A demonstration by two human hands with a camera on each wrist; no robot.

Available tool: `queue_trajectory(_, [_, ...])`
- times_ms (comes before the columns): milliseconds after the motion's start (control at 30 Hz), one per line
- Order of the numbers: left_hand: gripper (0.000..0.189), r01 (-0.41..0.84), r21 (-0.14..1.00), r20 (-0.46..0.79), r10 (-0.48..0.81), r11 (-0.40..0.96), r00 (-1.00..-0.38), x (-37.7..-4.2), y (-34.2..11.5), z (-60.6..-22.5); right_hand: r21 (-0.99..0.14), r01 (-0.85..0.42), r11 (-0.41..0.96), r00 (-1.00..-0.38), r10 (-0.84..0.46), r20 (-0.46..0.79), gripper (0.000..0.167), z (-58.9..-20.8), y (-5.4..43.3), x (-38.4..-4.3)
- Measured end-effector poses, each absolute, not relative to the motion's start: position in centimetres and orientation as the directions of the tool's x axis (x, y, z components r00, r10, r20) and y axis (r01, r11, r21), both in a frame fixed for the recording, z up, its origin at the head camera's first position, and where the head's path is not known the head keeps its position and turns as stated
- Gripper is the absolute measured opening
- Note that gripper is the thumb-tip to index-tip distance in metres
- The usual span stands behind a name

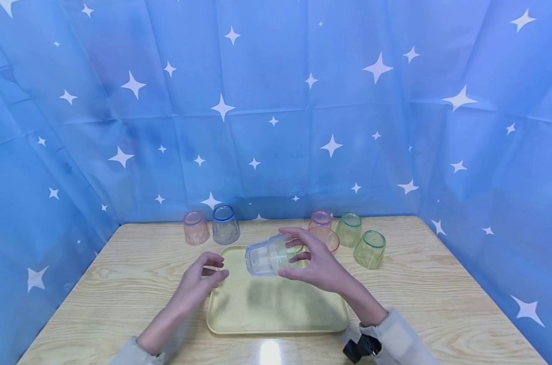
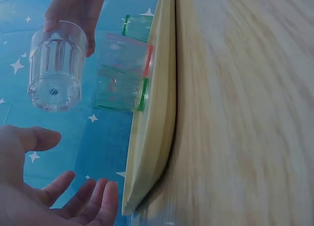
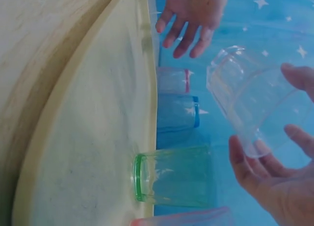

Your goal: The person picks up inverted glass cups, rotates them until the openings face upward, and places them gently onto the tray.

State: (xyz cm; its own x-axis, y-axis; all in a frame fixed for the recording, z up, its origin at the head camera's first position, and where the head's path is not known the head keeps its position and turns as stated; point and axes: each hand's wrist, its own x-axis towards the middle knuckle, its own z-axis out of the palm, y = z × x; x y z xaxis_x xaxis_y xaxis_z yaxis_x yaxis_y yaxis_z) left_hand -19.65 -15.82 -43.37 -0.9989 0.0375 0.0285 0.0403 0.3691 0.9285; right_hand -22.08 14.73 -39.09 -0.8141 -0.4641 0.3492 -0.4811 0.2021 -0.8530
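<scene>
In the head view, my right hand (image 1: pixel 314 261) grips a clear glass tumbler (image 1: pixel 260 258) near its mouth. The tumbler lies tipped on its side in the air above a pale yellow tray (image 1: pixel 276 324), its base pointing left. My left hand (image 1: pixel 194 286) is by the tray's left side, apart from the tumbler, fingers loosely bent and holding nothing. From the left wrist, the tumbler (image 2: pixel 56 69) shows ribbed walls. Behind my right hand, partly hidden, a green-rimmed glass (image 3: pixel 171 177) stands rim down at the tray's back, beside a pink-rimmed glass (image 2: pixel 122 56).
A pink glass (image 1: pixel 196 230) and a blue-rimmed glass (image 1: pixel 226 228) stand behind the tray on the left. Toward the back right are two green-rimmed glasses, one farther back (image 1: pixel 349 233) and one nearer (image 1: pixel 369 253). A blue star-patterned curtain (image 1: pixel 276 142) surrounds the wooden table (image 1: pixel 440 304).
</scene>
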Motion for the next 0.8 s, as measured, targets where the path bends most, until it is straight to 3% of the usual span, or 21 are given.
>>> queue_trajectory(267, [0.045, -0.041, 0.798, -0.016, -0.047, 0.601, -0.999, -19.8, -16.8, -43.4, -0.822, -0.508, 0.256, -0.809, -0.469, 0.353, 0.079, -38.6, 14.5, -22.6])
queue_trajectory(433, [0.043, 0.020, 0.703, 0.021, 0.007, 0.711, -1.000, -19.7, -17.4, -44.0, -0.804, -0.518, 0.292, -0.809, -0.473, 0.349, 0.079, -38.3, 14.3, -22.8])
queue_trajectory(600, [0.038, 0.029, 0.747, -0.011, 0.056, 0.664, -0.998, -19.4, -17.5, -44.9, -0.773, -0.543, 0.329, -0.800, -0.484, 0.356, 0.078, -38.0, 14.1, -23.1])
queue_trajectory(800, [0.052, 0.066, 0.789, -0.021, 0.134, 0.611, -0.991, -19.1, -17.6, -45.1, -0.752, -0.551, 0.362, -0.801, -0.484, 0.353, 0.079, -37.6, 13.6, -23.7])
